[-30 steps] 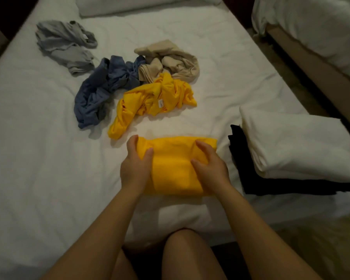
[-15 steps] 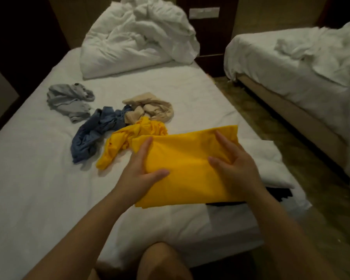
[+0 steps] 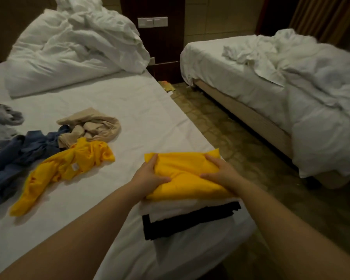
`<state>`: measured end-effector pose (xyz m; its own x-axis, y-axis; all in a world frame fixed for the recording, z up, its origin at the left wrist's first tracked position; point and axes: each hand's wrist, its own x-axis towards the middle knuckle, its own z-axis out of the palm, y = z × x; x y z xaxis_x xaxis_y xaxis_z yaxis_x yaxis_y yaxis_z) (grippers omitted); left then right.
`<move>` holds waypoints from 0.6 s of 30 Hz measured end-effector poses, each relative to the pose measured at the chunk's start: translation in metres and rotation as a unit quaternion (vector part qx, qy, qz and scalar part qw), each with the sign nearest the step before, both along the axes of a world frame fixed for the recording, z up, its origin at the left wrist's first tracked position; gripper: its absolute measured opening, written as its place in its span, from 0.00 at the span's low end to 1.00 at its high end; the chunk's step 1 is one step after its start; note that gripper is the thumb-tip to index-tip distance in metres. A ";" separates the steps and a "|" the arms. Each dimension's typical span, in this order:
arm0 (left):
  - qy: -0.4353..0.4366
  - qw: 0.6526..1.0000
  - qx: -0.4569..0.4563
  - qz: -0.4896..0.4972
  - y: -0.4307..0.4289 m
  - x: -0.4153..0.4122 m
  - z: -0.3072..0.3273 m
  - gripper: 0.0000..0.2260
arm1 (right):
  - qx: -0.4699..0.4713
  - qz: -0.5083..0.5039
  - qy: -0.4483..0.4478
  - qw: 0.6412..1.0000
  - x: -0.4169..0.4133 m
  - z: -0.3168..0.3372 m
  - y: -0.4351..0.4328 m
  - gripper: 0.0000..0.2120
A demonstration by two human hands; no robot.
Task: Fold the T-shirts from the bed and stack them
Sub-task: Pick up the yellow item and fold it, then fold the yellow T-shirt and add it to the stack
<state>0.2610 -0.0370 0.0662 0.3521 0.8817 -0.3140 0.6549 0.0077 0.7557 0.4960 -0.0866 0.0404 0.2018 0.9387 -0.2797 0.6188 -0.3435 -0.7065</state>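
Folded yellow T-shirt point(image 3: 187, 175) sits atop white point(image 3: 170, 211) and black point(image 3: 190, 221) folded shirts, lower centre. Left hand point(image 3: 150, 176) and right hand point(image 3: 220, 174) grip its sides, probably squaring it. Unfolded shirts point(image 3: 69, 164) wait left.

Folded yellow T-shirt point(image 3: 187, 174) tops stack point(image 3: 190, 215); 4 unfolded.

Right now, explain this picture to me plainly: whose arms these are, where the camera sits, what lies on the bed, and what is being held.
No machine here: a person's bare arms, filmed by a camera worn on their head, looking down. The left hand and right hand press a folded yellow T-shirt onto a stack: a white shirt over a black shirt, at the bed edge. Unfolded shirts lie left: yellow, beige, blue, grey.
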 end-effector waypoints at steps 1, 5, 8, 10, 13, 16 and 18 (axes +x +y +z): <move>-0.001 1.000 -0.015 0.007 0.001 -0.002 -0.011 0.40 | -0.002 0.010 -0.010 1.000 -0.004 -0.015 0.000 0.37; 0.003 1.000 -0.023 0.010 0.005 -0.008 -0.030 0.41 | 0.002 0.010 -0.009 1.000 -0.006 -0.036 0.008 0.37; 0.054 0.998 0.028 0.002 -0.002 -0.005 -0.030 0.41 | -0.034 0.036 -0.075 0.996 -0.005 -0.034 0.010 0.35; 0.087 0.994 0.072 0.008 -0.011 -0.006 -0.025 0.38 | -0.047 0.041 -0.193 0.979 -0.009 -0.025 0.007 0.33; 0.094 0.984 0.148 0.042 -0.027 -0.021 -0.012 0.32 | 0.044 -0.022 -0.355 0.933 -0.030 -0.002 -0.002 0.26; 0.045 0.975 0.196 0.098 -0.046 -0.050 -0.003 0.32 | 0.264 -0.043 -0.352 0.897 -0.085 0.020 -0.006 0.18; 0.051 0.963 0.228 0.132 -0.055 -0.078 -0.003 0.33 | 0.356 -0.015 -0.337 0.871 -0.138 0.031 -0.004 0.14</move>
